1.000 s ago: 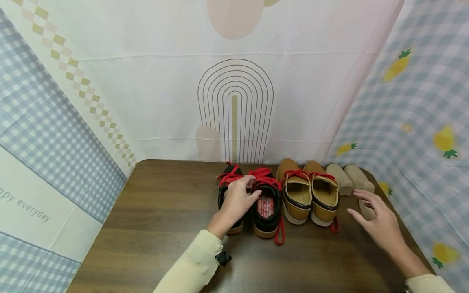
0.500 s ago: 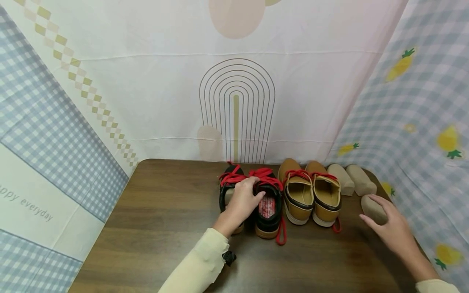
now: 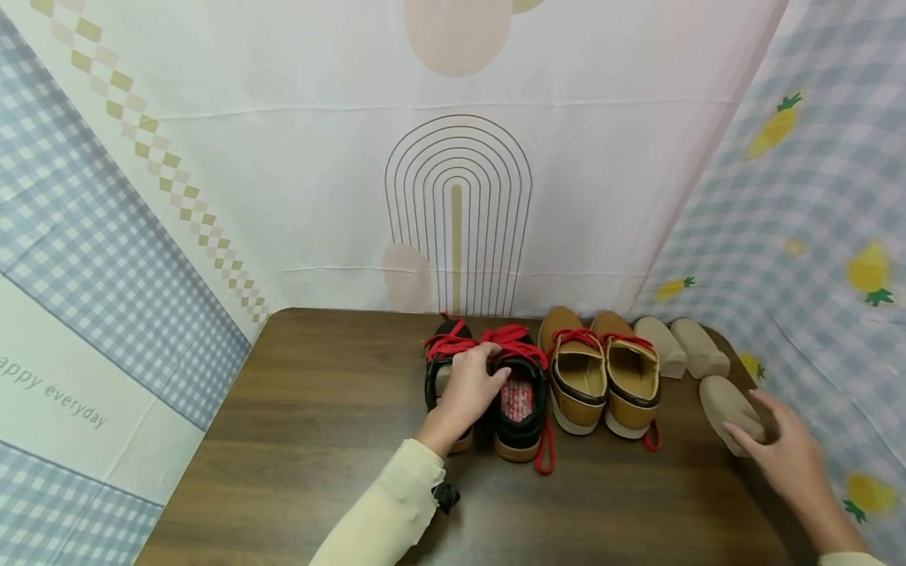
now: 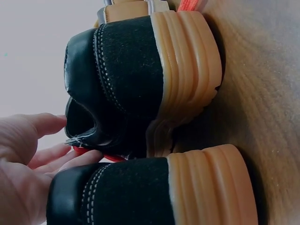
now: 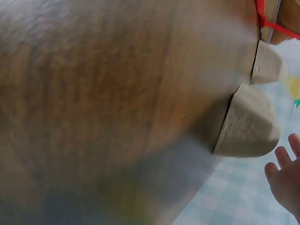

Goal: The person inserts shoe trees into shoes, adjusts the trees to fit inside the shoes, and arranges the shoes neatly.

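Note:
A pair of black shoes with red laces stands at the table's middle back: a left shoe (image 3: 433,369), partly hidden, and a right shoe (image 3: 520,432). Over and between them hovers my left hand (image 3: 470,385), its fingers loosely bent. In the left wrist view, its thumb (image 4: 49,123) lies by the right shoe's collar, with a gap between thumb and fingers. At the right, a beige moulded shoe insert (image 3: 725,405) lies on the table. Around its near end my right hand (image 3: 793,448) is spread, its fingers (image 5: 283,157) apart from the insert in the right wrist view.
Two tan shoes (image 3: 575,393) with red laces stand right of the black pair. Beyond them lie two more beige inserts (image 3: 697,350) near the table's back right corner. The brown table (image 3: 318,393) meets patterned cloth walls (image 3: 304,196) behind and at both sides.
My right hand has drawn back to the right and nearer, uncovering more of the near insert, which stays in place. The left hand has hardly moved over the black shoes.

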### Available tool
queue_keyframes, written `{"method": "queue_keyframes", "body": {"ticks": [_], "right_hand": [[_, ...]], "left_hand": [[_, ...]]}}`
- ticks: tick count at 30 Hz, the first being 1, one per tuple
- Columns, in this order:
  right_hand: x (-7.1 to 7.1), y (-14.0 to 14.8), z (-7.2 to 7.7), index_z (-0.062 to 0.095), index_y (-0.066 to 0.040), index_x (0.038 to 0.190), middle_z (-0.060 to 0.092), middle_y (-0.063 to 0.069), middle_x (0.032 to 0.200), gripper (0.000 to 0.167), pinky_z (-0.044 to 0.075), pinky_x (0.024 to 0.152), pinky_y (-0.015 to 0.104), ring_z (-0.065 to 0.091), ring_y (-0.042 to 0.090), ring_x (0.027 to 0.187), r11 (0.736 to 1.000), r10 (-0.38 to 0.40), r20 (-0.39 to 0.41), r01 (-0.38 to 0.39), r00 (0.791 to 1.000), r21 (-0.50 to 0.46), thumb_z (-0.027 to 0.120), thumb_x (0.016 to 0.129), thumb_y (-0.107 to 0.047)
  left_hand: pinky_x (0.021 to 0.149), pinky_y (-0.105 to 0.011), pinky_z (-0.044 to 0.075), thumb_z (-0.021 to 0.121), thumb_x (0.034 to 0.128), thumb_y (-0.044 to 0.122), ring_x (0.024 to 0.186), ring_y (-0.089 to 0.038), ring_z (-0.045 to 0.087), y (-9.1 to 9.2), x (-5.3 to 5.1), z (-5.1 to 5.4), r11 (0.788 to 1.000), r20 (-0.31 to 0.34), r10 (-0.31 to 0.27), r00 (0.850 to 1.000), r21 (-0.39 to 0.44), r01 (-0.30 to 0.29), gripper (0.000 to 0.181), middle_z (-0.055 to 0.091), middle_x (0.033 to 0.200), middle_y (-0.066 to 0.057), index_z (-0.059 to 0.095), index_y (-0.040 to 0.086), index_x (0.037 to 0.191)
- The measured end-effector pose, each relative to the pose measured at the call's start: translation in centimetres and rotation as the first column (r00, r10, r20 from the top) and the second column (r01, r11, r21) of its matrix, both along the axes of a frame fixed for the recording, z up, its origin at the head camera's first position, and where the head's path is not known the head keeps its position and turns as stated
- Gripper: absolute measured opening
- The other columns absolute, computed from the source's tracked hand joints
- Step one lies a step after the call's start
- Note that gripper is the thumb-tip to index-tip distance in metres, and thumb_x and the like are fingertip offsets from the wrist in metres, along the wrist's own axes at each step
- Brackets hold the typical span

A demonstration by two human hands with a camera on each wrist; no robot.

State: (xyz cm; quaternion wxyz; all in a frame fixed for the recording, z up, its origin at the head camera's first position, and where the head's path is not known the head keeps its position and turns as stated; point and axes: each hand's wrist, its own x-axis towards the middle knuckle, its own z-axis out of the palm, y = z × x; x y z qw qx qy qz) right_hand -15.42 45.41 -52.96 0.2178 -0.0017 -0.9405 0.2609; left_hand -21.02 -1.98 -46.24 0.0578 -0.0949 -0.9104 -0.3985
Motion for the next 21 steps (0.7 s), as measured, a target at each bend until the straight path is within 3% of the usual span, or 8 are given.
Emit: {"method": "queue_keyframes", "body": {"ticks": [8,14,21], "right_hand": [[0.3,1.3,-0.6,0.037,0.006,0.155,0.038,0.043,0.149,0.078,0.031,0.102,0.075,0.04,0.065,0.127,0.994,-0.065,0.15,0.078,0.986,-0.076,0.076,0.095,-0.025],[0.4,1.9,-0.8,0.034,0.006,0.157,0.04,0.043,0.148,0.081,0.032,0.102,0.073,0.041,0.062,0.126,0.988,-0.092,0.191,0.113,0.977,-0.102,0.075,0.095,-0.026],[0.5,2.3,-1.1,0.024,0.009,0.158,0.03,0.044,0.154,0.087,0.035,0.1,0.073,0.037,0.064,0.131,0.971,-0.137,0.329,0.192,0.934,-0.142,0.069,0.099,-0.036]], "left_hand": [[0.09,-0.041,0.059,0.077,0.0947,0.02,0.114,-0.027,0.07,-0.1,0.0,-0.2,1.0,-0.011,0.01,1.0,0.009,-0.01,0.031,0.075,0.121,-0.01,0.073,0.009,0.123],[0.088,-0.041,0.059,0.078,0.0936,0.018,0.111,-0.027,0.071,-0.2,-0.2,-0.4,1.0,-0.027,0.014,1.0,0.025,-0.013,0.029,0.076,0.118,-0.011,0.074,0.009,0.121],[0.087,-0.041,0.06,0.079,0.0918,0.013,0.106,-0.025,0.073,-0.4,-0.3,-0.5,0.995,-0.028,0.018,0.999,0.097,-0.015,0.025,0.077,0.113,-0.011,0.076,0.008,0.116]]}}
